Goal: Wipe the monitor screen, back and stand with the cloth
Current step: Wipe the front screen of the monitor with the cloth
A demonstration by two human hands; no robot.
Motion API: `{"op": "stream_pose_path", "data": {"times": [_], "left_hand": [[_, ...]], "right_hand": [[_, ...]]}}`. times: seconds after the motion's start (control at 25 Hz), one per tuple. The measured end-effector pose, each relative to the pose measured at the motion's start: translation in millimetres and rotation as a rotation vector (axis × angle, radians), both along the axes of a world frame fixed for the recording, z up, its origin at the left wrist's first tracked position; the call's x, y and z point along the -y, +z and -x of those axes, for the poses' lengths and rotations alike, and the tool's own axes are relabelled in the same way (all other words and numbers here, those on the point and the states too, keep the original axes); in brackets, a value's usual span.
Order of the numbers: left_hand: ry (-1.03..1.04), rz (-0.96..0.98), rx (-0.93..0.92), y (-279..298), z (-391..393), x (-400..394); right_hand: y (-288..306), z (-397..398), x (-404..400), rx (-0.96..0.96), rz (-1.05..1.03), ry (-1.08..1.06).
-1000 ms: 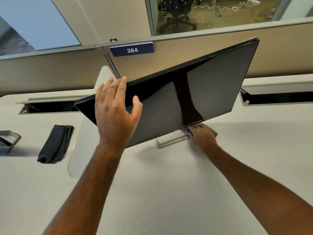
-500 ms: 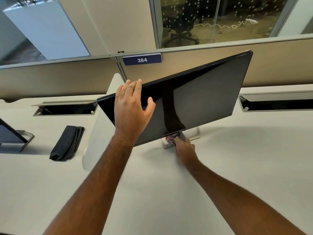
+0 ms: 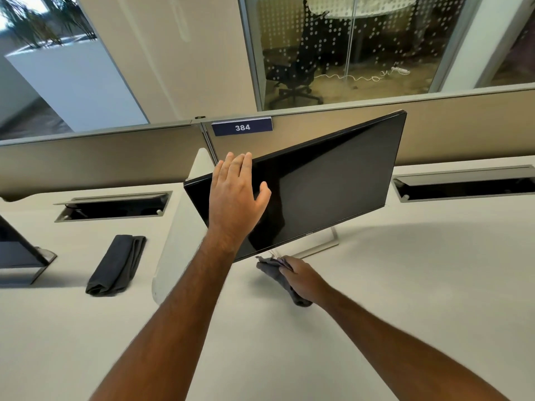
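1. The monitor (image 3: 324, 183) stands on the pale surface (image 3: 376, 299) in front of me, rolled sideways so that its right corner rides high and its left corner sits low; the dark screen faces me.
2. Its silver stand (image 3: 321, 246) shows below the lower edge, resting flat on the surface.
3. My left hand (image 3: 236, 198) lies against the monitor's upper left part, fingers (image 3: 237, 163) straight and together over the top edge, thumb spread onto the glass.
4. My right hand (image 3: 301, 277) is just below the monitor's lower edge, near the front of the stand, fingers curled round a bunched grey cloth (image 3: 278, 274). The cloth hangs out on both sides of the hand; I cannot tell whether it touches the stand.
5. A second folded dark cloth (image 3: 117, 264) lies on the surface well to the left, beyond a pale rounded divider (image 3: 176, 227).
6. At the far left edge is part of another monitor (image 3: 17, 250) on its own base.
7. Two open cable slots (image 3: 115, 205) are cut into the surface at the back, left and right.
8. Behind runs a low partition (image 3: 86, 163) carrying a blue tag (image 3: 242, 127) marked 384, with a glass wall and an office chair (image 3: 301, 68) beyond.
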State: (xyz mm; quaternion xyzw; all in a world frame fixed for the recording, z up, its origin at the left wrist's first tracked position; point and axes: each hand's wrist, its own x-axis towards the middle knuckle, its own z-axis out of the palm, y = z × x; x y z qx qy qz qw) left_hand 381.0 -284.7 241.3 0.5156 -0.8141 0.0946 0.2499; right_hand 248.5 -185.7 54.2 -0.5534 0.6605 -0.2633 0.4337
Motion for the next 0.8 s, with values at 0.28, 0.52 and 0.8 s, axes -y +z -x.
{"op": "stream_pose_path", "data": {"times": [0.28, 0.52, 0.8], "left_hand": [[-0.073, -0.026, -0.026, 4.6, -15.3, 1.6], [-0.001, 0.026, -0.162, -7.2, -40.4, -13.0], [0.172, 0.027, -0.298, -14.4, -47.5, -27.7]], "right_hand": [[61.8, 95.7, -27.1, 0.305, 0.105, -0.421], [113.8, 164.5, -20.2, 0.317, 0.319, -0.756], [173.0, 218.7, 12.1, 0.156, 0.606, -0.877]]}}
